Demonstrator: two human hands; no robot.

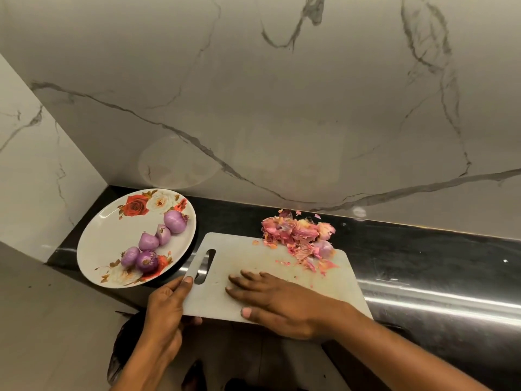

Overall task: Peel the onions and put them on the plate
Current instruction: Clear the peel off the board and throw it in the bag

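Grey-veined marble walls meet in a corner behind the black counter [423, 249], which is glossy and catches streaks of light. From my seat at the feed, the flowered plate [93, 249] sits at nine o'clock from the cutting board [253, 258], its rim just beside the board's handle end. Five peeled onions [148, 241] lie in a curved row on the plate, purple and shiny, running from its middle toward six o'clock. A heap of pink onion skins [298, 235] covers the board's one o'clock corner and spills onto the counter behind it.

I see the left hand [166, 306] gripping the board's nine o'clock edge beside the handle slot, thumb on top, fingers curled underneath. The right hand [276, 300] lies palm down on the board's near half, fingers straight and slightly spread, pointing toward ten o'clock, thumb along the near edge; it holds nothing. Its forearm comes in from five o'clock. The board's near edge overhangs the counter.
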